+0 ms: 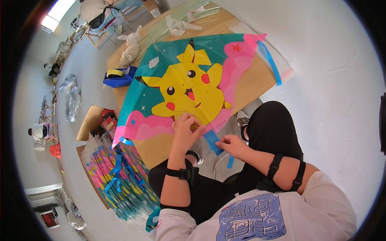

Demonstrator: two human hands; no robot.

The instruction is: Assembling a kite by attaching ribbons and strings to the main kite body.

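A kite (pixel 152 96) in teal and pink, with a big yellow cartoon animal printed on it, lies spread over the wooden table. My left hand (pixel 188 126) is at its lower edge, with curled fingers on the yellow print and the thumb at the margin. From that edge a blue ribbon tail (pixel 210 138) hangs past the table. My right hand (pixel 234 145) pinches the side of this ribbon between thumb and fingertips. Another blue ribbon (pixel 270 60) hangs from the kite's upper right corner, and a short blue one (pixel 127 141) sits near the lower left corner.
A blue tape dispenser (pixel 120 76) stands at the table's left edge, by a white plastic bag (pixel 130 46). Thin sticks (pixel 161 30) lie at the far end. On the floor at left, a cardboard box (pixel 90 120) holds several folded kites (pixel 124 176). Other people work farther off.
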